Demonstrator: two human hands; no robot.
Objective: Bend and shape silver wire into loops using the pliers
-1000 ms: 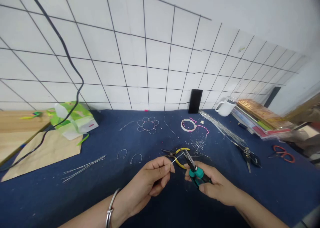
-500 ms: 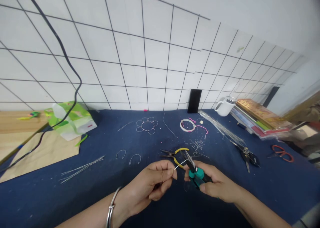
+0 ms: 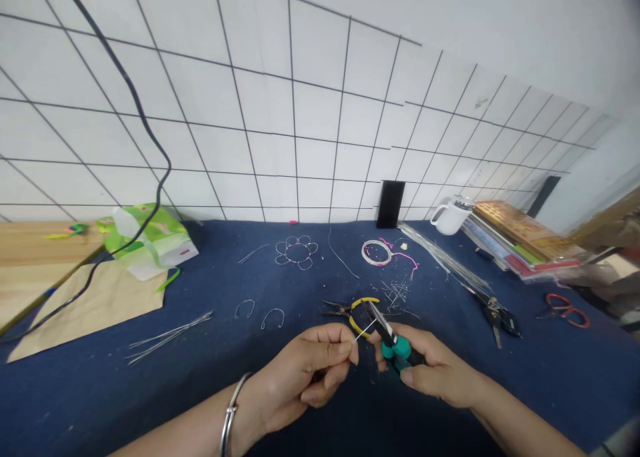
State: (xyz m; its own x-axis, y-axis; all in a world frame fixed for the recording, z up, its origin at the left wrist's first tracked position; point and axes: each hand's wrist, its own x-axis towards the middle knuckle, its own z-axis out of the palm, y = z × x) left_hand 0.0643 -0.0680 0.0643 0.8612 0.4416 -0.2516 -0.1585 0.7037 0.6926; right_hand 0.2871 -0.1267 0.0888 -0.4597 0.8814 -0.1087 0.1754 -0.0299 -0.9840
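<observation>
My left hand (image 3: 305, 370) pinches a short thin wire (image 3: 363, 329) between thumb and forefinger; a metal bangle sits on that wrist. My right hand (image 3: 430, 370) is closed around teal-handled pliers (image 3: 393, 340), whose jaws grip the wire's far end. Both hands hover just above the dark blue cloth (image 3: 210, 350), close together near its front middle. Yellow-handled pliers (image 3: 353, 308) lie on the cloth right behind my hands.
On the cloth lie a wire flower (image 3: 296, 250), two bent wire arcs (image 3: 260, 313), straight wire bundles (image 3: 167, 337), a wire coil with pink thread (image 3: 377, 251), black pliers (image 3: 495, 310) and red scissors (image 3: 567, 308). A white mug (image 3: 450, 215), stacked books (image 3: 520, 237) and a green bag (image 3: 150, 240) stand around.
My hands have stayed nearly in place; the left fingers shifted slightly right along the wire, so less wire shows between them and the pliers.
</observation>
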